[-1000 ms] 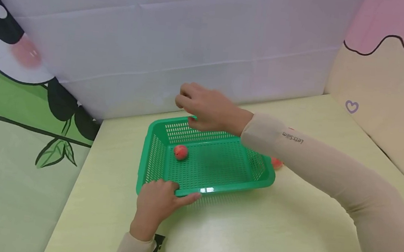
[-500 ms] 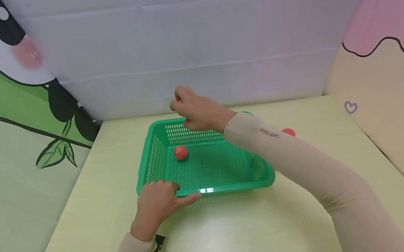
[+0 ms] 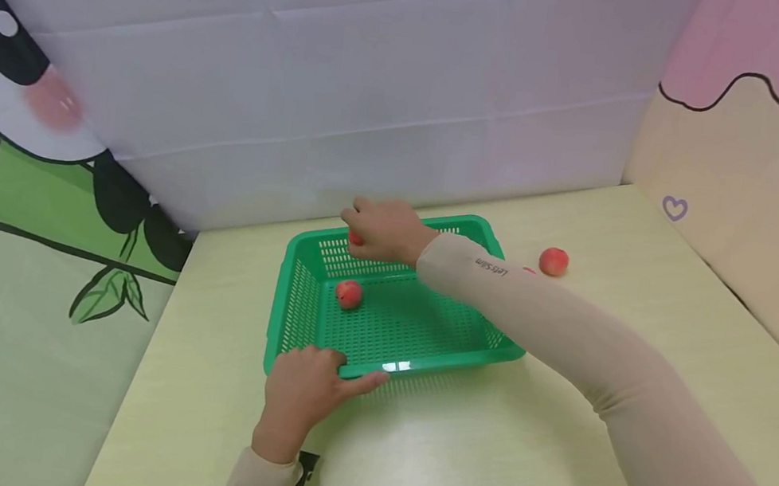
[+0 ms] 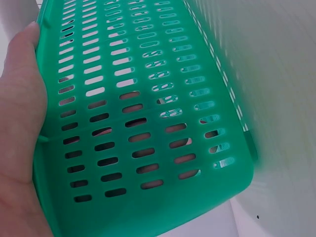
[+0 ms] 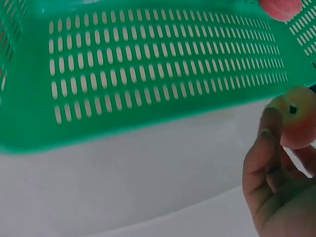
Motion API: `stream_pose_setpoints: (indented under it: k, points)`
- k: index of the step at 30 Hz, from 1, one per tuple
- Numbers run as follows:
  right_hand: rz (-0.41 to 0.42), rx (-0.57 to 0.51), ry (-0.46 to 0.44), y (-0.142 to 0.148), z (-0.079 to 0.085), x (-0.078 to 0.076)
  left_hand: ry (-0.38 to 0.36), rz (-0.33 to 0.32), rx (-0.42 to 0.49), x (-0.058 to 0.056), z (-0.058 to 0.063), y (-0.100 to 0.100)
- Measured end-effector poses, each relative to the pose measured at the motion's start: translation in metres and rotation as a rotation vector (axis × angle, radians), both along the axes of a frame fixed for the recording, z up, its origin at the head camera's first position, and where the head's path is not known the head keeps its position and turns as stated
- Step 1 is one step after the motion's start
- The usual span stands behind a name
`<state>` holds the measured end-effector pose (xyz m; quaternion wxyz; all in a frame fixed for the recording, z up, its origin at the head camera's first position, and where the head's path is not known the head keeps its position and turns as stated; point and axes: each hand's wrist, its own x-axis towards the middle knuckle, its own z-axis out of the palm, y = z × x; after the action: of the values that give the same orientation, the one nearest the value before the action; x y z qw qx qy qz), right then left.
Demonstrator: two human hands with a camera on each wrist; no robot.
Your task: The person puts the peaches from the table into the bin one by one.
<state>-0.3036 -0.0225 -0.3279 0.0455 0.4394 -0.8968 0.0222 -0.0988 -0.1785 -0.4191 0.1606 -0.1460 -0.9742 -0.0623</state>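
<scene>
My left hand (image 3: 304, 390) grips the basket (image 3: 448, 360) at its near rim; my right hand (image 3: 391, 231) pinches a peach (image 5: 298, 121) by the far rim. I judge light pressure best.

Booth-like setting, pale table (image 3: 467, 452), cartoon-printed sheets (image 3: 49, 188)

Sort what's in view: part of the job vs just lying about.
Part of the job:
Green basket, gripped by left hand
Held peach, in right hand
Basket peach
Probably loose peach on table
Possibly mostly hidden red thing

Just there:
Purple heart, right wall
Leaf print, left wall
</scene>
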Motion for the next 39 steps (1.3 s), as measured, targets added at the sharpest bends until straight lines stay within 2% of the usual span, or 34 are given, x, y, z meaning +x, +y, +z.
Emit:
stream_pose_setpoints:
  k: [7, 16, 27, 33, 39]
  points:
    - [-0.07, 0.072, -0.113, -0.002, -0.017, -0.003, 0.014, -0.011, 0.009, 0.0, 0.001, 0.0]
    - [-0.092, 0.076, -0.287, 0.001, -0.023, -0.003, -0.023, 0.012, 0.006, 0.001, 0.0, 0.0]
    - [-0.092, 0.142, -0.3, 0.001, -0.032, 0.0, -0.018, 0.009, 0.003, 0.0, 0.001, 0.0]
    - [-0.103, 0.138, -0.329, 0.0, -0.037, 0.001, -0.015, 0.01, -0.005, 0.0, 0.0, 0.001]
    - [-0.083, 0.134, -0.32, 0.0, -0.039, 0.003, -0.015, 0.011, -0.005, 0.0, 0.0, 0.001]
